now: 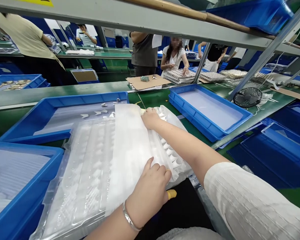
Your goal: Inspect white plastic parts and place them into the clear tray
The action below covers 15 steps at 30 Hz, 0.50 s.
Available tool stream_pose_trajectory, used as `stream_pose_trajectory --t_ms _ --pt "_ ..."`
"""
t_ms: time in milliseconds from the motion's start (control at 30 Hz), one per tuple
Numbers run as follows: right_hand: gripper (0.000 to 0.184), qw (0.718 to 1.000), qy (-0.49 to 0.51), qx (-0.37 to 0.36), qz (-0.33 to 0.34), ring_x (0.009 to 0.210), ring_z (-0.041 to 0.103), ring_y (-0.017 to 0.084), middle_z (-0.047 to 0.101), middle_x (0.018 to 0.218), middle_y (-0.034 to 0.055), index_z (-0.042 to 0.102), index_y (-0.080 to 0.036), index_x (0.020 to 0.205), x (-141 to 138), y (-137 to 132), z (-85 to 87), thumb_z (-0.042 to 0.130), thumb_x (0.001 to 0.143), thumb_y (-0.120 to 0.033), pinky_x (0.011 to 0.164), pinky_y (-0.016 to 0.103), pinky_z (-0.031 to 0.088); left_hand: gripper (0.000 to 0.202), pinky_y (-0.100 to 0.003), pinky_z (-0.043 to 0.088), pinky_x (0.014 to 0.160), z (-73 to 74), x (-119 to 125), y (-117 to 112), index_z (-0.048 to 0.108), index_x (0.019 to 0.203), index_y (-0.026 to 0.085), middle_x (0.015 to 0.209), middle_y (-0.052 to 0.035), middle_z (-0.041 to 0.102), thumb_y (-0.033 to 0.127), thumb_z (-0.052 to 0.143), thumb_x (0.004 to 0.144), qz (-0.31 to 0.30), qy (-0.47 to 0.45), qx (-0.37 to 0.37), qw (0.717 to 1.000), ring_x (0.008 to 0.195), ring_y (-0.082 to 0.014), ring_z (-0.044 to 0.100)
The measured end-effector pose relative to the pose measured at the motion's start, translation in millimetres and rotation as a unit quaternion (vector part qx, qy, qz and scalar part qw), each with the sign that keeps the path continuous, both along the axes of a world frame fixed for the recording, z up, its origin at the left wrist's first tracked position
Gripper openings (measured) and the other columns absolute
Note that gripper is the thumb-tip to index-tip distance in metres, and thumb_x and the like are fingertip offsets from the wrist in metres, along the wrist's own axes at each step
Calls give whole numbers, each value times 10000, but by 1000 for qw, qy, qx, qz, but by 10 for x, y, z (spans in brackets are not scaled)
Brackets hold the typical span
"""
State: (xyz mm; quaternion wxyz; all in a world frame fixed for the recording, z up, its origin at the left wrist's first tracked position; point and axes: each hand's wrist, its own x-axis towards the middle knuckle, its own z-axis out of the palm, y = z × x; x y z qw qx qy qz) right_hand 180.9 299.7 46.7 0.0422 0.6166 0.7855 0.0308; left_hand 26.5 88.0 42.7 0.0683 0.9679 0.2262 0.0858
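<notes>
A clear plastic tray (82,173) with rows of pockets holds small white pieces (173,159), which show along its right side. Across its middle lies a thin white foam-like sheet (130,143). At the sheet's far right corner, my right hand (151,117) is closed on the edge, its fingertips partly hidden. Near the front, my left hand (150,183), with a silver bracelet on the wrist, has its fingers curled on the sheet's right part. Its thumb, in a yellow cover, sticks out to the right, off the sheet.
Blue bins stand behind the tray (90,95), at the left (57,156) and at the back right (210,128). A small black fan (247,97) sits by a metal post. Overhead runs a shelf beam (150,16). Co-workers are across the bench.
</notes>
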Motion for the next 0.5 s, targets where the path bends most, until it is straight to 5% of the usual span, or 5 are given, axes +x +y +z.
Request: stream_pose_trajectory --t_ms 133,233,367,500 --pt "309 1000 2 -11 -16 1197 417 372 656 1158 186 670 -112 1074 -45 -29 109 568 783 -87 1029 540 243 266 -589 286 1144 47 -1 -53 584 849 190 783 -18 605 338 766 724 0 7 0 1000 814 -233 613" --pt "294 1000 16 6 -11 1165 460 338 674 1104 172 692 -119 1045 13 -146 267 580 776 -77 1020 484 288 397 -614 223 1167 66 -188 -192 594 1012 178 1003 -90 654 414 764 741 6 -35 11 999 1109 -310 588" --pt "313 994 73 74 42 1170 490 309 636 1192 175 669 -112 1132 164 -643 429 480 885 -143 1005 460 357 503 -592 203 1180 113 -828 -396 531 1242 215 1287 -123 587 491 656 841 30 -100 16 994 1320 -316 450" --pt "271 950 243 157 117 1098 600 297 689 1113 135 710 -263 1031 515 -1217 463 512 916 -408 970 465 431 554 -514 281 1157 266 -1615 -344 495 1313 202 1376 -151 516 560 538 892 180 -108 0 978 1327 -305 430"
